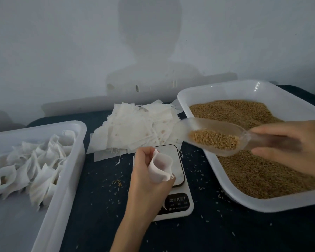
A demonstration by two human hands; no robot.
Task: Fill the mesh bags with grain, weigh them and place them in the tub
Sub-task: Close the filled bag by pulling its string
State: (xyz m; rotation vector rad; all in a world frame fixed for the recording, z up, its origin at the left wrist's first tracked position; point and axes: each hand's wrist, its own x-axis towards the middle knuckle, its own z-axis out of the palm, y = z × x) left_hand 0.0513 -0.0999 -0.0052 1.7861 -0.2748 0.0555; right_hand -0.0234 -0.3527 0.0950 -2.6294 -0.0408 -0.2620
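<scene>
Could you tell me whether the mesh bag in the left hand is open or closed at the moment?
Open. The left hand holds the mesh bag with its mouth spread wide, facing the loaded scoop.

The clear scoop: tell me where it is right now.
In the head view, the clear scoop of grain is at right, held by the right hand over the grain tray's near-left edge, beyond the scale.

You face a plain grey wall [62, 42] with a soft shadow [149, 42] on it, above a dark tabletop [102, 206].
</scene>
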